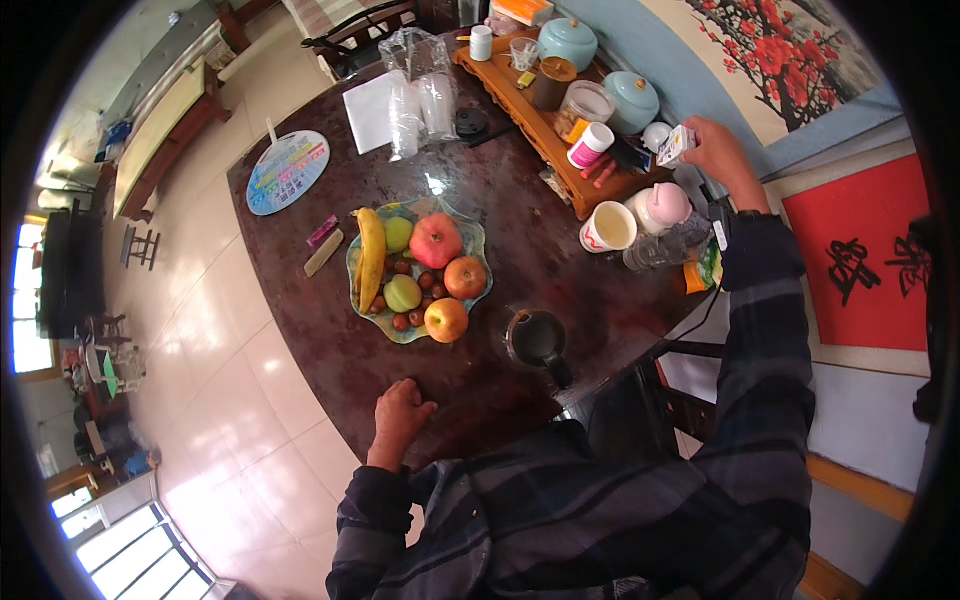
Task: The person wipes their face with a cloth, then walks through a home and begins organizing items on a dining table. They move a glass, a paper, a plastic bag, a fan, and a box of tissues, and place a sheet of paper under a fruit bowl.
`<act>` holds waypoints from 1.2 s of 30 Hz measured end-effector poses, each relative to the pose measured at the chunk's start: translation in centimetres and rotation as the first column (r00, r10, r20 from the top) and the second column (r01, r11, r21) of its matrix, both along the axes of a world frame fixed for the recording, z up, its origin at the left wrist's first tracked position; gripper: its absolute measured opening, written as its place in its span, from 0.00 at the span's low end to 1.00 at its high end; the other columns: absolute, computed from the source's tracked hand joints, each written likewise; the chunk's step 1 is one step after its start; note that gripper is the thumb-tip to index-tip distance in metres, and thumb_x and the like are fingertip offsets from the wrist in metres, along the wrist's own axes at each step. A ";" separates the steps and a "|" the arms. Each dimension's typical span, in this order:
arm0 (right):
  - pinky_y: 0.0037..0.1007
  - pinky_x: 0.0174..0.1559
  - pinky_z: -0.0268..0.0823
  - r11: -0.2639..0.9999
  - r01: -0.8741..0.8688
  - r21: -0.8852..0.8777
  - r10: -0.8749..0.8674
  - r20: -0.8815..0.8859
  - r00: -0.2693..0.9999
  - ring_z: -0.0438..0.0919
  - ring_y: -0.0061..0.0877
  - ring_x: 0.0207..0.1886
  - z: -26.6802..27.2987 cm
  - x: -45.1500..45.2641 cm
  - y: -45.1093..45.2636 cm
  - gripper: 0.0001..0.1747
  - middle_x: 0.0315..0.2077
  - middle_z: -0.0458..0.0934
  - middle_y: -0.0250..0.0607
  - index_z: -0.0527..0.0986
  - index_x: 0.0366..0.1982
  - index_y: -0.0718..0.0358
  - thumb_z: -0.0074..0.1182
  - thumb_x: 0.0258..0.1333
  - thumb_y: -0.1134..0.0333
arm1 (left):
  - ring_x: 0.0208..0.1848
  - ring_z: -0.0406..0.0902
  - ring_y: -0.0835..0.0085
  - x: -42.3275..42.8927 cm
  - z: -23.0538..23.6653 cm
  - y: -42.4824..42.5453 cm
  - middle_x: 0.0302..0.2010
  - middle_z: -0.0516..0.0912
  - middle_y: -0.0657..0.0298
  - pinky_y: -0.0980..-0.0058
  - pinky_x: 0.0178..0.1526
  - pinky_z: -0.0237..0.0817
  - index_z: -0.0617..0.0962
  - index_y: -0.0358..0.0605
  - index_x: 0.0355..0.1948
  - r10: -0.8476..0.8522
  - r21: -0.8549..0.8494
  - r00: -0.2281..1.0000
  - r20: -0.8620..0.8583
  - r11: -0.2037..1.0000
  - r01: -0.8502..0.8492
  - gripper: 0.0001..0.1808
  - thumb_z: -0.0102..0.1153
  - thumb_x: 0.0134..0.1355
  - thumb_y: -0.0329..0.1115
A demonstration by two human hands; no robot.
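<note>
My right hand (pixel 716 154) is stretched out past the wooden tea tray's right end, gripping a small white box (pixel 676 146) that bears print. My left hand (pixel 401 416) rests on the dark table near its front edge, fingers curled; whether anything lies under them is hidden. Beyond it stands a wavy glass fruit plate (pixel 480 225) with bananas (pixel 369 259), a pomegranate (pixel 436 240), apples (pixel 446 320), green fruit (pixel 403 293) and several small dark red fruits. A dark kettle (pixel 537 339) is to the right of the plate. Below the box are a pink-lidded jar (pixel 660 208) and a paper cup (pixel 608 227).
The wooden tea tray (pixel 517 112) holds blue lidded jars (pixel 631 101), a white bottle with a pink label (pixel 591 145) and a clear tub (pixel 585 107). Bagged plastic cups (pixel 421 109) and a hand fan (pixel 288 172) lie farther back. A clear bottle (pixel 660 249) lies near the right edge, by a cable.
</note>
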State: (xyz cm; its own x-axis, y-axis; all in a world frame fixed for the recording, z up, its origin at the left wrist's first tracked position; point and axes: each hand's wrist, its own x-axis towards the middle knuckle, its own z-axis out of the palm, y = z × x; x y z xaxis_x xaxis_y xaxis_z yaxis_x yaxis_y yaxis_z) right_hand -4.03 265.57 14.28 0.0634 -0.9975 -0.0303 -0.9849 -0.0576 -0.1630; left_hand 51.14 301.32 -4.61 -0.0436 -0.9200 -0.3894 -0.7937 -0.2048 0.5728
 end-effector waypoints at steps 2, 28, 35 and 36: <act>0.35 0.49 0.75 0.998 -0.054 0.038 0.044 0.232 0.972 0.86 0.38 0.45 0.7 1.6 -0.4 0.29 0.42 0.86 0.49 0.79 0.52 0.65 0.71 0.46 0.66 | 0.36 0.80 0.52 0.0 0.0 0.0 0.29 0.79 0.57 0.55 0.39 0.71 0.73 0.45 0.26 0.004 0.014 1.000 0.010 1.000 -0.004 0.19 0.74 0.44 0.40; 0.42 0.56 0.69 0.819 -0.554 -0.147 0.515 -0.235 0.824 0.77 0.43 0.52 -5.2 16.4 -11.5 0.32 0.42 0.77 0.44 0.81 0.52 0.55 0.72 0.38 0.74 | 0.40 0.79 0.52 -0.4 0.6 -0.9 0.32 0.79 0.58 0.56 0.42 0.67 0.72 0.48 0.28 0.038 0.010 0.999 -0.001 0.999 -0.038 0.20 0.75 0.45 0.39; 0.43 0.56 0.70 0.849 -0.517 -0.107 0.460 -0.330 0.824 0.78 0.43 0.53 -5.5 16.7 -11.8 0.30 0.44 0.80 0.45 0.82 0.52 0.54 0.71 0.41 0.74 | 0.39 0.79 0.52 -0.6 -0.2 -1.2 0.31 0.79 0.57 0.55 0.41 0.68 0.72 0.47 0.26 0.041 -0.010 0.999 0.004 0.999 -0.041 0.19 0.75 0.45 0.38; 0.44 0.56 0.70 0.849 -0.518 -0.107 0.458 -0.341 0.821 0.79 0.43 0.54 -5.6 16.6 -11.9 0.29 0.45 0.81 0.45 0.83 0.52 0.54 0.71 0.42 0.73 | 0.39 0.79 0.52 -0.7 -0.2 -1.3 0.31 0.79 0.57 0.55 0.41 0.68 0.72 0.47 0.26 0.041 -0.028 0.999 0.004 0.999 -0.041 0.19 0.75 0.45 0.38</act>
